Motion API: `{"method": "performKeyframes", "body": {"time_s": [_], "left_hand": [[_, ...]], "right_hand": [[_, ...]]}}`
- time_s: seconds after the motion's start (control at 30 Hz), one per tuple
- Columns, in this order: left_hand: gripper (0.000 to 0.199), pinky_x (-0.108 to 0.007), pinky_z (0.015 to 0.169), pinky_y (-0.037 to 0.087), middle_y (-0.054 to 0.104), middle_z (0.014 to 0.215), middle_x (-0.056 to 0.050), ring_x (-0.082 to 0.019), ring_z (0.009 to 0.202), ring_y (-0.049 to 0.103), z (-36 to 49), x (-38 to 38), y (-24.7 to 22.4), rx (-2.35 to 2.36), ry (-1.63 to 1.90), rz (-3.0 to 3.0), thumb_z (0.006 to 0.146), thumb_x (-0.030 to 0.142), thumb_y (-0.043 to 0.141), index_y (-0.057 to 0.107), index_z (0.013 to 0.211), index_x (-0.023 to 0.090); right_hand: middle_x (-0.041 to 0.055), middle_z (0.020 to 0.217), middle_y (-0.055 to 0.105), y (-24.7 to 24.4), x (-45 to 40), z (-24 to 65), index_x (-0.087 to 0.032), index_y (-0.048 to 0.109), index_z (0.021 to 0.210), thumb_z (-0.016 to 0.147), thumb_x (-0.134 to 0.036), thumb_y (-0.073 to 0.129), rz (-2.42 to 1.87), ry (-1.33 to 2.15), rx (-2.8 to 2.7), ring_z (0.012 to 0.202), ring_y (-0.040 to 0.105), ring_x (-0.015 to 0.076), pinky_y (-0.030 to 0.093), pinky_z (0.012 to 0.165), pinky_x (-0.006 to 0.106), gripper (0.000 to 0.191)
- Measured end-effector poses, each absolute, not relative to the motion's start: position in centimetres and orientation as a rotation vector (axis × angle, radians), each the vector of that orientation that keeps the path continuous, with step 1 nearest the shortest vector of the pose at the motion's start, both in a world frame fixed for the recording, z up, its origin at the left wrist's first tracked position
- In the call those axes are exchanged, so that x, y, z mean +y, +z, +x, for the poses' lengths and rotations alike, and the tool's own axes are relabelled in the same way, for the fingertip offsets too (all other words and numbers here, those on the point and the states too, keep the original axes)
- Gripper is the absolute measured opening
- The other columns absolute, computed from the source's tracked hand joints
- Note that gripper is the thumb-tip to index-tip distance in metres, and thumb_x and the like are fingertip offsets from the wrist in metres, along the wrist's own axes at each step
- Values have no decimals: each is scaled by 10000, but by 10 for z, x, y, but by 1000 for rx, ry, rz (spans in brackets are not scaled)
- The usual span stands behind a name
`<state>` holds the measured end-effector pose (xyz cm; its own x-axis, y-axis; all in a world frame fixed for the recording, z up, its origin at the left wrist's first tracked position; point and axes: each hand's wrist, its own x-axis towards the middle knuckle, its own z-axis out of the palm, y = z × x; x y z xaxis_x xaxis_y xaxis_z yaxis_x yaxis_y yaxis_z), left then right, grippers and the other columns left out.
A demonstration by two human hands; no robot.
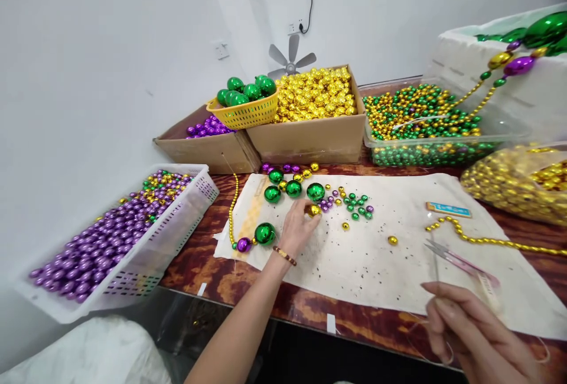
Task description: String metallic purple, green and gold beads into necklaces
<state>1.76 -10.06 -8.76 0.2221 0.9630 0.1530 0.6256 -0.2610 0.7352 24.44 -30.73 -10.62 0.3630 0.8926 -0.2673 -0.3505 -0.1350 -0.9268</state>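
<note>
My left hand [296, 227], reaching over the white cloth [367, 277], has its fingers closed around a shiny gold bead [315, 210]. Large green beads [293, 188] lie just beyond it. Purple and small green beads [355, 207] are scattered to its right. Low at the right, my right hand [469, 331] pinches a thin upright needle [436, 263], with thread loosely showing below the fingers. Pink-handled scissors [469, 264] lie behind this hand. Left of my left hand rests a strung piece with a green ball [264, 233], a purple bead [243, 244] and small gold beads [231, 212].
A white basket [195, 210] of purple beads stands left. Cardboard boxes [310, 139] of purple and gold beads line the back, a yellow basket [243, 113] on top. Right are a clear tub [411, 150], a foam box [465, 65], a bag of gold beads [500, 180] and a gold strand [500, 243].
</note>
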Motion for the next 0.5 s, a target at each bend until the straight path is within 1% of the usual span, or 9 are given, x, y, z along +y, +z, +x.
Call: {"method": "performKeyframes", "body": {"time_s": [0.07,0.17,0.23,0.33,0.43,0.5], "left_hand": [[291,-361,880,474,640,1041,-83,-201,950,601,22,-115,-85,1167,931,1614,819,299,629,591,1078,172],[356,-352,846,495,643,1053,-82,-196,938,614,31,-138,-81,886,957,1216,816,305,645,602,1147,179],[368,-319,805,492,629,1070,-71,-190,937,615,37,-150,-78,805,988,1130,820,279,650,597,1177,209],[321,-269,752,467,614,1083,-63,-175,925,609,44,-161,-73,756,1016,1118,834,245,640,610,1154,231],[296,-256,758,455,606,1116,-62,-168,933,599,50,-165,-70,746,1013,1093,831,234,644,623,1126,233],[313,-254,775,455,620,1078,-53,-158,908,599,54,-168,-69,773,1014,1088,810,236,670,627,1120,231]], "right_hand": [[26,691,604,-106,-299,232,-240,620,1114,813,-411,679,-1250,1282,-620,562,572,176,466,447,255,351],[24,705,606,-103,-286,217,-222,630,1072,853,-425,639,-1205,1314,-669,596,581,165,464,481,240,299],[28,709,613,-103,-279,210,-202,643,1039,864,-434,624,-1189,1316,-707,599,589,160,454,483,233,291],[35,720,630,-107,-277,202,-182,652,1016,870,-449,611,-1180,1315,-739,594,601,157,450,490,232,306],[31,703,632,-114,-281,196,-175,657,1010,876,-460,598,-1196,1297,-728,563,596,146,438,489,228,321],[29,705,632,-118,-285,193,-177,655,1022,889,-452,585,-1214,1300,-733,559,595,140,437,497,227,314]]}}
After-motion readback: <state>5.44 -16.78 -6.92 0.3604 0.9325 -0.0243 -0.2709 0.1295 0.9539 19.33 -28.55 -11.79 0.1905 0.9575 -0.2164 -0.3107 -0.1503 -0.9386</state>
